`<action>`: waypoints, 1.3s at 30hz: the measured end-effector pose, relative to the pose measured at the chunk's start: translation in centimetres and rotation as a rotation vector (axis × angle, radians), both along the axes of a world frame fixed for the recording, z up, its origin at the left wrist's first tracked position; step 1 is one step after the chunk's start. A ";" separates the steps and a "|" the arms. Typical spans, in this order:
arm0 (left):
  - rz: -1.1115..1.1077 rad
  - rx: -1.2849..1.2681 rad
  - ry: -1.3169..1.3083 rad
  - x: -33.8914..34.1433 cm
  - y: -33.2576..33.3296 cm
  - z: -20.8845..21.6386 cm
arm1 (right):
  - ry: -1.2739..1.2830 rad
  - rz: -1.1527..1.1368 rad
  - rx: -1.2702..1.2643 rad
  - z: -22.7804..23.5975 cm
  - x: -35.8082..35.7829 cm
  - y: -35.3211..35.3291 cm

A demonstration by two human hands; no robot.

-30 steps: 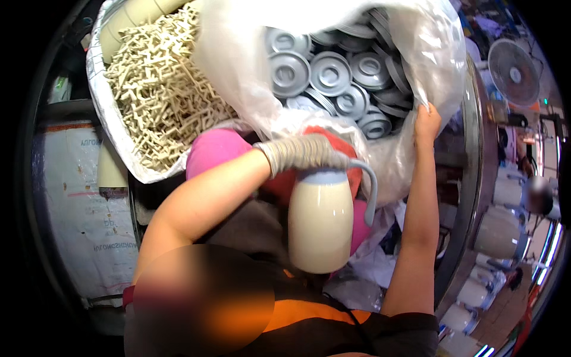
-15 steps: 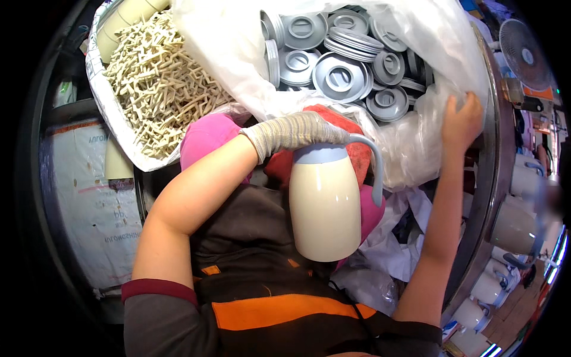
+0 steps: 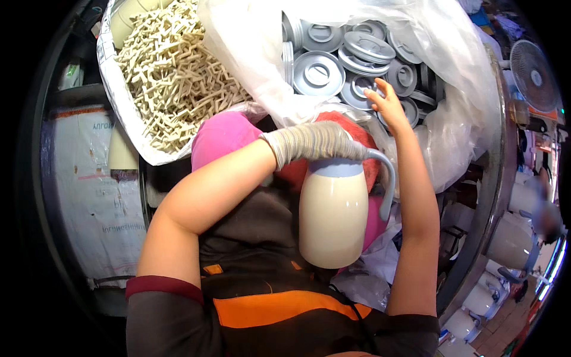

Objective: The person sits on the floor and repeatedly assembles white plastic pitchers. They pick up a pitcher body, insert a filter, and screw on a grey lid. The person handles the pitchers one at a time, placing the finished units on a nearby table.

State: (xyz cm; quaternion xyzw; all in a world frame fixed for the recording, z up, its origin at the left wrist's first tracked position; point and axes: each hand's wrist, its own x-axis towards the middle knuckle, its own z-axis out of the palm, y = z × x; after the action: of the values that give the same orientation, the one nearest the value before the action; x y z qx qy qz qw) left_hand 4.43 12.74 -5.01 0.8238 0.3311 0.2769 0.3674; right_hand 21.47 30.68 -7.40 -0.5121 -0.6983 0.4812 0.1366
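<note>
In a striped knit glove, my left hand [image 3: 324,143] is closed over the top of a cream vacuum jug [image 3: 334,220]. The jug has a blue-grey collar and a curved handle [image 3: 389,184] on its right, and it hangs upright above my lap. My bare right hand [image 3: 388,106] reaches over a pile of round grey lids [image 3: 319,73], fingers apart and nothing seen in them. Whether its fingertips touch a lid I cannot tell. The lids lie in a large clear plastic bag [image 3: 464,113].
At the far left a white sack [image 3: 113,101] holds many small cream angled pieces [image 3: 178,77]. A red cloth [image 3: 369,140] lies behind the jug. On the right, past a dark metal edge [image 3: 496,196], stand several more jugs [image 3: 511,238] and a fan [image 3: 532,74].
My right hand has moved left from the bag's right side to over the lids. My left hand still grips the jug, which sits slightly further right in the picture.
</note>
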 end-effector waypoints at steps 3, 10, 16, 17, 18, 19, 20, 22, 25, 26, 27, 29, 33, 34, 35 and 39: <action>-0.026 0.045 0.049 1.4 0.3 0.1 | 0.009 -0.140 -0.200 -0.7 -0.3 0.2; 0.038 0.293 0.088 2.5 1.2 -4.3 | -0.249 0.176 1.210 1.5 -6.4 1.5; -0.039 -0.181 0.024 0.2 -0.2 2.1 | -0.816 0.282 0.693 0.0 -8.4 12.1; -0.037 -0.058 0.017 0.2 -0.1 1.4 | -0.824 0.358 0.560 0.4 -8.8 13.0; -0.041 0.066 0.010 0.1 -0.1 0.7 | -0.867 0.366 0.521 0.3 -9.0 13.3; -0.011 0.046 0.017 -0.1 -0.1 0.8 | -0.878 0.418 0.518 0.8 -9.3 13.0; 0.012 0.027 0.024 -0.2 -0.1 1.0 | -0.892 0.463 0.512 1.3 -9.3 12.5; 0.035 0.030 0.010 -0.1 0.1 1.0 | -0.830 0.395 0.383 2.6 -8.5 10.1; 0.094 0.075 -0.010 -0.4 0.4 2.0 | -0.549 0.123 0.479 4.0 -3.7 6.4; 0.155 0.137 -0.113 -0.5 0.3 1.6 | -0.272 -0.024 0.450 4.4 -1.3 5.3; 0.154 -0.072 -0.210 -0.8 0.2 1.2 | 0.139 -0.187 0.209 5.4 1.8 4.0; 0.267 -0.590 -0.603 -2.0 -0.9 1.8 | 0.433 -0.281 0.206 9.1 6.2 -1.4; 0.433 -1.013 -1.335 -3.4 -1.5 1.7 | -0.169 -0.057 1.121 14.7 11.5 -13.0; 0.431 -1.025 -1.399 -3.3 -1.6 2.1 | -0.354 -0.008 1.326 15.6 13.0 -16.0; 0.342 -1.078 -1.415 -2.9 -1.3 2.0 | -0.188 -0.115 1.033 14.7 14.8 -18.8; 0.408 -1.228 -1.476 -0.8 -3.2 1.7 | 0.298 -0.460 0.528 12.4 14.7 -26.2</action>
State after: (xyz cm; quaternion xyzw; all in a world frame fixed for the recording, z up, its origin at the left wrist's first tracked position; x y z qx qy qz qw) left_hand 3.62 9.57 -3.28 0.0366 0.2410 0.5602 0.7917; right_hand 36.13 4.44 5.02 -0.5269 -0.6375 0.3108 0.4683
